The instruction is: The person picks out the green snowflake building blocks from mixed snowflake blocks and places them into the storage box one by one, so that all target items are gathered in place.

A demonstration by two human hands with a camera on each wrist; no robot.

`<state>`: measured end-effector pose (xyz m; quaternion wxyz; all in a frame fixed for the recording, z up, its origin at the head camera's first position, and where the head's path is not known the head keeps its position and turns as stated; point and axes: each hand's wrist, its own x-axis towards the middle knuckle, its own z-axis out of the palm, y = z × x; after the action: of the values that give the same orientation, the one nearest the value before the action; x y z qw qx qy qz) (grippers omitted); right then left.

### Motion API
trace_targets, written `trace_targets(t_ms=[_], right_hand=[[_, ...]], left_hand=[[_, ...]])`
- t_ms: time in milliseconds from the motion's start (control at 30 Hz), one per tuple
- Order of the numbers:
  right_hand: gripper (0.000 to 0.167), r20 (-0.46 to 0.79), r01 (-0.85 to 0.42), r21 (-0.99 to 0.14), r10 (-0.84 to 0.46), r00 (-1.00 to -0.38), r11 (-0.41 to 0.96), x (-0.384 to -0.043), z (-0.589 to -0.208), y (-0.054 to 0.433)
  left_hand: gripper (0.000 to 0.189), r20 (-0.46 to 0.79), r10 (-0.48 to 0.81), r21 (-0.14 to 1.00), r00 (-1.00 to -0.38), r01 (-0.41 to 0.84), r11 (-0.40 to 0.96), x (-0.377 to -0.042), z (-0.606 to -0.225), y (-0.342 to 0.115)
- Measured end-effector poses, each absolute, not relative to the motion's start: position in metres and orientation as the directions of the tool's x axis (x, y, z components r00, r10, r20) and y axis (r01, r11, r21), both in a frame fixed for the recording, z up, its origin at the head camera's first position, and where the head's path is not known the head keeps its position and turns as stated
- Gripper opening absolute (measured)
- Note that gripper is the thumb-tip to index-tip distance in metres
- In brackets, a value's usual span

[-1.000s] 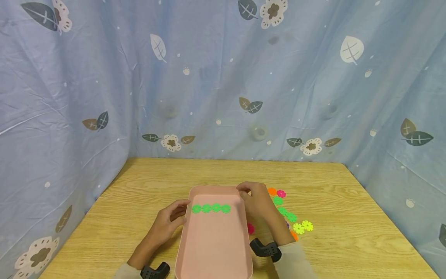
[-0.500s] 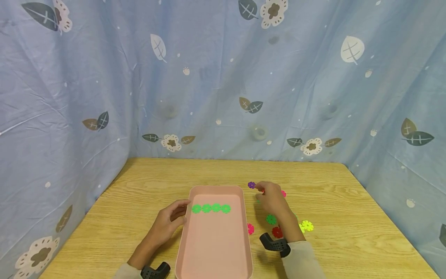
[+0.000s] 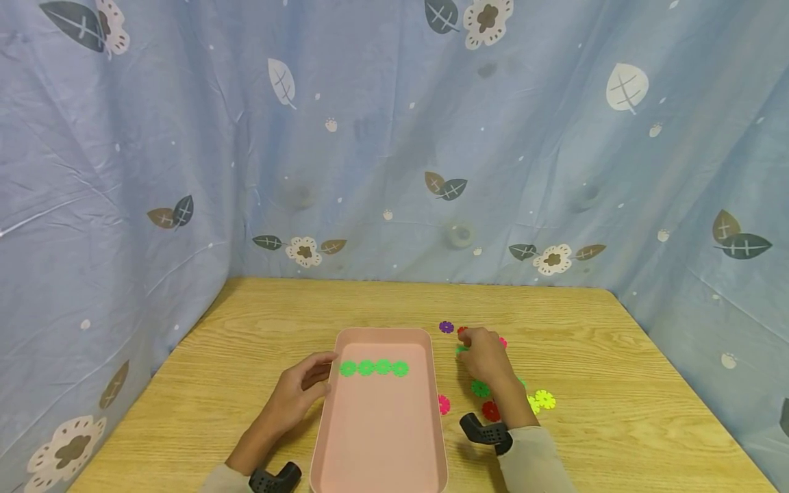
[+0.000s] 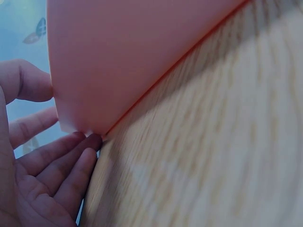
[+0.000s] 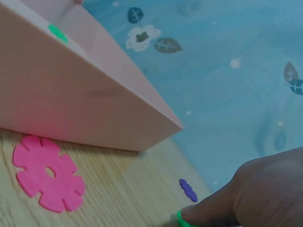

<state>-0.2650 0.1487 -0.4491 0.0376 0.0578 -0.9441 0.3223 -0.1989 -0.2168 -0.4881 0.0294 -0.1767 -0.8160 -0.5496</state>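
Note:
A pink tray (image 3: 379, 424) stands on the table with a row of several green flower-shaped discs (image 3: 383, 368) inside near its far end. My left hand (image 3: 298, 390) is at the tray's left side, fingertips (image 4: 92, 142) against the outer wall, one finger reaching the rim. Right of the tray, my right hand (image 3: 490, 359) is low over scattered flower discs. In the right wrist view a fingertip (image 5: 191, 213) touches a green flower disc (image 5: 181, 218), which is mostly hidden. A purple flower disc (image 3: 446, 327) and a red one (image 3: 462, 331) lie just beyond the fingers.
A pink flower disc (image 3: 444, 404) lies against the tray's right wall. Near my right wrist are a dark green disc (image 3: 480, 388), a dark red disc (image 3: 491, 411) and yellow discs (image 3: 545, 399). A blue patterned curtain (image 3: 394, 137) surrounds the wooden table (image 3: 277, 308).
My right hand has left the tray's far right corner and moved right to the discs, uncovering the purple one. Its fingers have since drawn slightly back to the green disc. My left hand stays put.

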Motion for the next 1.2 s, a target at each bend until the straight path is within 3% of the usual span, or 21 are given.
trace_targets(t_ms=[333, 600, 867, 1200], right_hand=[[0.032, 0.124, -0.142, -0.598, -0.084, -0.989, 0.789, -0.266, -0.457, 0.151], [0.010, 0.131, -0.163, -0.631, -0.103, -0.986, 0.759, -0.266, -0.457, 0.147], [0.003, 0.151, -0.201, -0.675, -0.133, -0.980, 0.710, -0.260, -0.450, 0.147], [0.008, 0.247, -0.292, -0.765, -0.158, -0.956, 0.574, -0.255, -0.435, 0.129]], left_hand=[[0.049, 0.250, 0.258, 0.888, -0.933, 0.327, 0.322, -0.199, -0.488, -0.217], [0.047, 0.275, 0.270, 0.878, -0.923, 0.355, 0.322, -0.200, -0.490, -0.218], [0.048, 0.261, 0.274, 0.889, -0.926, 0.341, 0.304, -0.200, -0.489, -0.216], [0.049, 0.249, 0.251, 0.896, -0.936, 0.321, 0.308, -0.199, -0.489, -0.217]])
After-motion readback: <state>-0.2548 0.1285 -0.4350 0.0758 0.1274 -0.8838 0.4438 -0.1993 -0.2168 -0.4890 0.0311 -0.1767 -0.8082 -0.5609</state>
